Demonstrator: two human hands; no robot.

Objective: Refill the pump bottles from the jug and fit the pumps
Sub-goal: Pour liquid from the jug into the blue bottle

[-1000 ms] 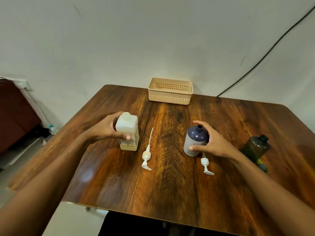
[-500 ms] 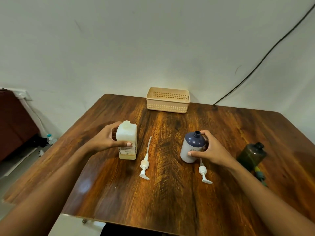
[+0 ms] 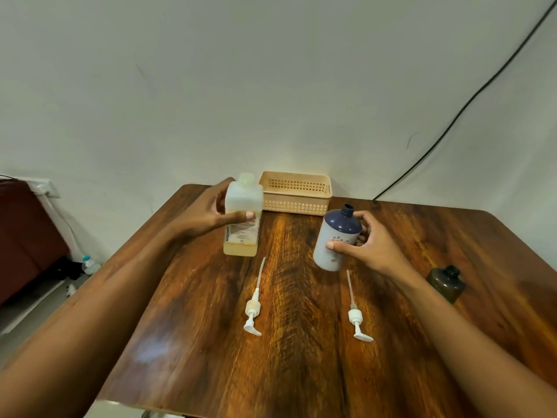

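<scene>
— Jug [image 3: 242,215] first: where have you got it?

— My left hand [image 3: 208,217] is wrapped around its upper half, thumb across the front above the label. It stands nearly upright, with a shallow layer of yellowish liquid at the bottom. Whether its base touches the table [image 3: 301,372] I cannot tell.

— And your other hand?

— My right hand [image 3: 366,247] is clamped on the blue-topped bottle [image 3: 336,239], thumb on the pale front, fingers behind. Its neck is open and leans right, away from the jug.

— The pumps?

— Both lie flat on the wood nearer me. The left pump [image 3: 253,309] lies below the jug, the right pump [image 3: 355,312] below the bottle, tubes pointing away from me.

— Anything else?

— A dark bottle [image 3: 446,283] sits uncapped beyond my right forearm, and a beige basket [image 3: 297,193] stands at the far edge by the wall.
</scene>
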